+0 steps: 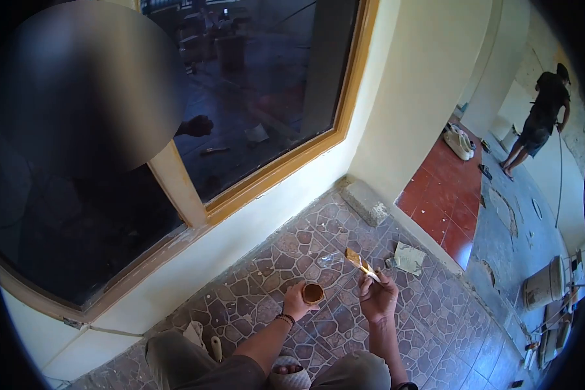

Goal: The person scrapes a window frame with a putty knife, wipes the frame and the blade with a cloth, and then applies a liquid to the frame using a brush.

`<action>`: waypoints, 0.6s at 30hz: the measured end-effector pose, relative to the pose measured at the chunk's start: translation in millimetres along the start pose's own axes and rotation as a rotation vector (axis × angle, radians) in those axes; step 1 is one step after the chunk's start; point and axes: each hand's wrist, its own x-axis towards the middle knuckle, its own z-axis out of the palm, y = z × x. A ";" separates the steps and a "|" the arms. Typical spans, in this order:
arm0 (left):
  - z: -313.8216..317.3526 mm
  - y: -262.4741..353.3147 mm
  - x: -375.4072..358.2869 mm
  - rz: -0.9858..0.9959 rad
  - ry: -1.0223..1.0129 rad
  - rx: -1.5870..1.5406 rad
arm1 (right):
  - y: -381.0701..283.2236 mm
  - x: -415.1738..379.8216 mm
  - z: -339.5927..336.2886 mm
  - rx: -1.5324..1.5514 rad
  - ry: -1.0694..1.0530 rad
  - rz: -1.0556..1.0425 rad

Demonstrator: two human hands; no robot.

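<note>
- The left hand grips a small round cup of brownish liquid, fingers wrapped about its wall, rim up, low in the view at about 6 o'clock.
- The right hand pinches the handle of a paintbrush, whose bristles point toward 11 o'clock, just beside the cup but not in it.
- Both are held over the stone-patterned floor, near the wooden window frame that runs up toward 12 o'clock.
- To do this well, in my judgement: keep the cup level, dip only the bristle tips, and wipe the excess on the rim so nothing drips onto the tiles.
- A folded scrap of paper lies on the floor at 2 o'clock from the brush.
- A second person stands well apart at 2 o'clock, back turned.
- Hard to make out: what the liquid is, how loaded the bristles are, and the small pale object by the knee.
- A blurred patch covers the reflection in the glass, and the view's dark round edges cut off its corners.
</note>
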 end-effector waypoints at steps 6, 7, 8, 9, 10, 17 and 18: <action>-1.7 -19.3 -11.1 -0.026 -0.009 0.005 | 18.5 -1.8 30.0 -0.160 -0.117 0.011; -15.2 -14.9 -14.8 -0.132 -0.071 0.002 | 18.7 1.1 31.6 -0.273 -0.123 0.023; -2.5 -42.3 -21.6 -0.100 -0.074 0.177 | 21.4 5.3 43.4 -0.208 -0.235 0.162; -16.8 -45.6 -20.6 -0.133 -0.297 0.251 | 31.8 7.5 56.1 -0.175 -0.292 0.172; -51.0 -41.4 -18.7 -0.163 -0.523 0.308 | 47.1 14.0 71.2 -0.130 -0.356 0.171; -283.5 57.8 -100.2 -0.017 -0.306 0.640 | 198.7 4.7 223.0 -0.455 -0.803 0.362; -316.5 76.8 -117.3 -0.114 -0.276 0.542 | 231.0 -16.0 257.4 -0.545 -0.917 0.348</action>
